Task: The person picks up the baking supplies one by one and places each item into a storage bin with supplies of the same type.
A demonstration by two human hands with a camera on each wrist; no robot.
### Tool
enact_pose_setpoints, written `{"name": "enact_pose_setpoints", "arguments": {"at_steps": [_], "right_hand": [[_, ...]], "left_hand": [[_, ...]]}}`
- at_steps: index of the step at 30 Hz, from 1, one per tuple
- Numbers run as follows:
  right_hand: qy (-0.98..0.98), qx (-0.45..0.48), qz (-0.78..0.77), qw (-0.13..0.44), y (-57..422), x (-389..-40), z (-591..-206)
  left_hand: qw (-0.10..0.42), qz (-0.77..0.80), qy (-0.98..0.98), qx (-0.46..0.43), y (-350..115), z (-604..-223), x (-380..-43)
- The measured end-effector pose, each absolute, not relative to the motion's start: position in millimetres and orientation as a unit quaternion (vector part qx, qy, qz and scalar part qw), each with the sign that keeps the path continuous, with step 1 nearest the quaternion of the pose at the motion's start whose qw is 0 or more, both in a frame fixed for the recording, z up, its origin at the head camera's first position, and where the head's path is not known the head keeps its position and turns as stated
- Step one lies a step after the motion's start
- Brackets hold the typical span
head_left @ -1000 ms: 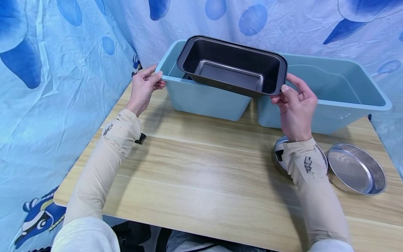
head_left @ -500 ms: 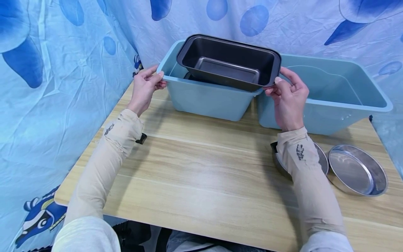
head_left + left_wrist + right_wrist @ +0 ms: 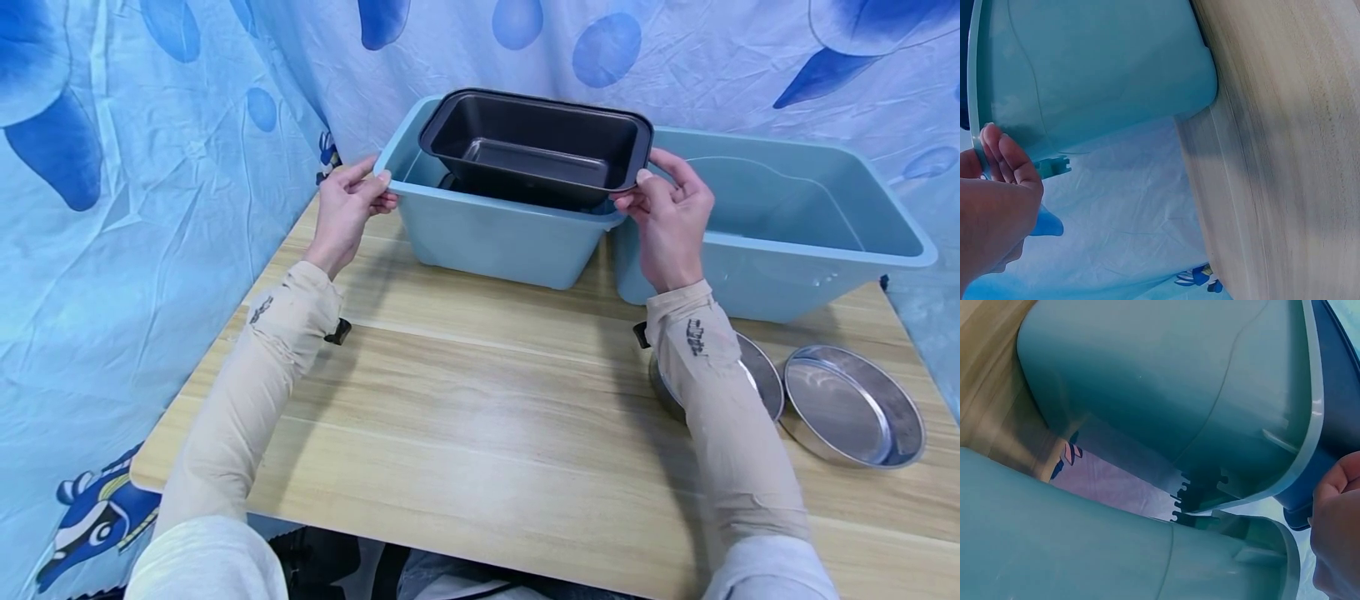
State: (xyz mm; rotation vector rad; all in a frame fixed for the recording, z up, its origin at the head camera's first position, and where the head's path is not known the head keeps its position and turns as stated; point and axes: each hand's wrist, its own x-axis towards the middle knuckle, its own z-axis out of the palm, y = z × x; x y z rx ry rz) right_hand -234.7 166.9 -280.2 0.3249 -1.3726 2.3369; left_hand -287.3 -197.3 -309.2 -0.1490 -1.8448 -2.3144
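My right hand [image 3: 672, 218] pinches the right end of a dark loaf pan [image 3: 540, 158]. The pan sits over the mouth of the left blue plastic bin [image 3: 495, 237], its lower part down inside the bin and its rim above. In the right wrist view the loaf pan [image 3: 1341, 394] shows beyond the bin's rim, with fingers at its end. My left hand [image 3: 347, 210] grips the left bin's near left corner, thumb on top and fingers below the rim. The left wrist view shows these fingers [image 3: 1015, 159] curled at the bin's edge.
A second blue bin [image 3: 795, 271] stands close on the right. Two round metal pans, one [image 3: 855, 404] in full view and one [image 3: 763, 375] partly behind my right forearm, lie on the wooden table [image 3: 480, 417]. A patterned blue curtain [image 3: 187, 250] hangs behind and at left.
My right hand has moved left and slightly up in view, lowering the loaf pan further into the left bin and levelling it. My left hand keeps its hold on the rim.
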Motion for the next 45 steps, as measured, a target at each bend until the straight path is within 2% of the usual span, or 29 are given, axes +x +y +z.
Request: {"name": "enact_pose_setpoints", "arguments": {"at_steps": [7, 13, 23, 33, 45], "right_hand": [[-0.55, 0.12, 0.799, 0.214, 164, -241, -282], [-0.595, 0.071, 0.775, 0.201, 157, -246, -278], [-0.751, 0.031, 0.647, 0.13, 156, -251, -262], [-0.708, 0.077, 0.68, 0.177, 172, -235, -261], [-0.69, 0.079, 0.692, 0.197, 197, -218, -264]], "left_hand": [[0.091, -0.779, -0.618, -0.053, -196, -310, -287], [0.09, -0.781, -0.616, -0.058, -197, -310, -287], [0.087, -0.776, -0.622, -0.057, -200, -311, -288], [0.091, -0.765, -0.635, -0.062, -204, -310, -289], [0.078, -0.77, -0.629, -0.076, -206, -314, -287]]}}
